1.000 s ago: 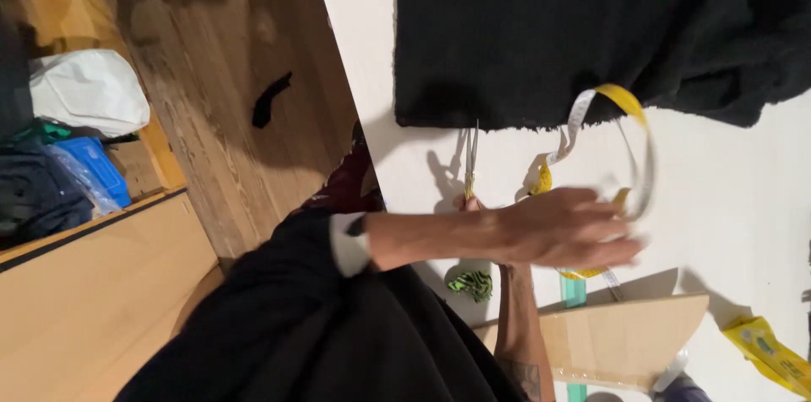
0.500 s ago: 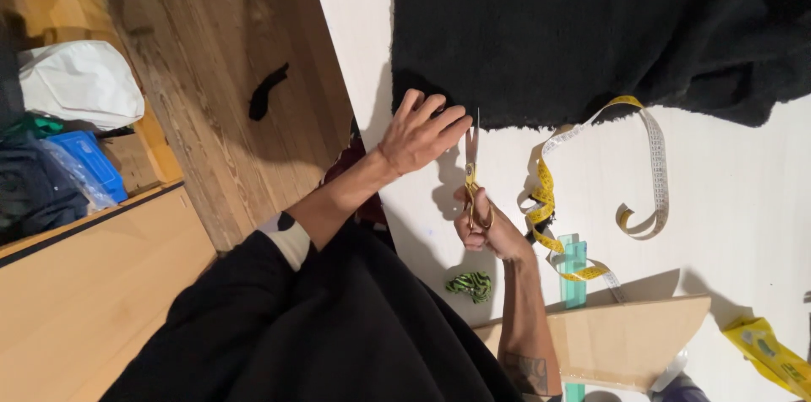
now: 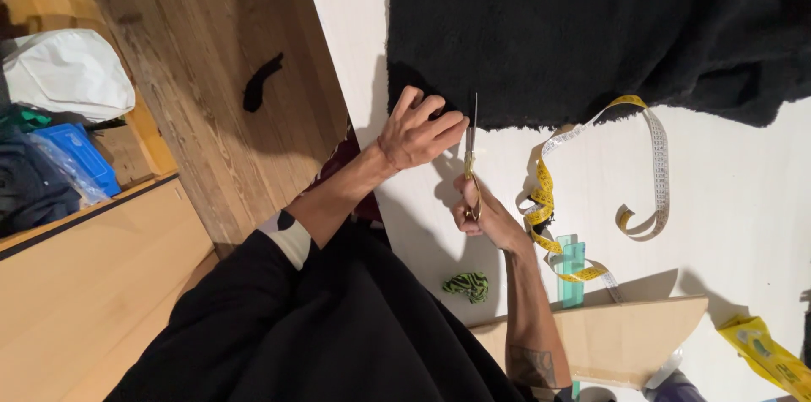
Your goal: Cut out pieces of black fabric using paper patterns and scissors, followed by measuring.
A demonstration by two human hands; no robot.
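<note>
Left hand sits flat at centre frame, fingers spread and released, pressing the lower left corner of the black fabric; the right hand is just below it, fingers clenched through the handles of the scissors, blades pointing straight up the frame with the tips at the fabric's ragged lower edge. The fabric fills the upper right of the frame, its lower edge running rightward across the white desk; its left edge stops short of the desk's edge, which cuts diagonally down from top centre — beyond it, the wooden floor with a small black scrap lying on it.

Right of the scissors a yellow and white measuring tape loops loosely, touching the fabric's edge at the top of its curl; bare white desk lies open to the right of that loop. Below, a green clear ruler stands near a piece of tan cardboard; a small green and black patterned scrap lies left of it. Lower right corner — a yellow packet, crumpled. At far left, a white bag above a blue plastic box; pale wooden panels below them.
</note>
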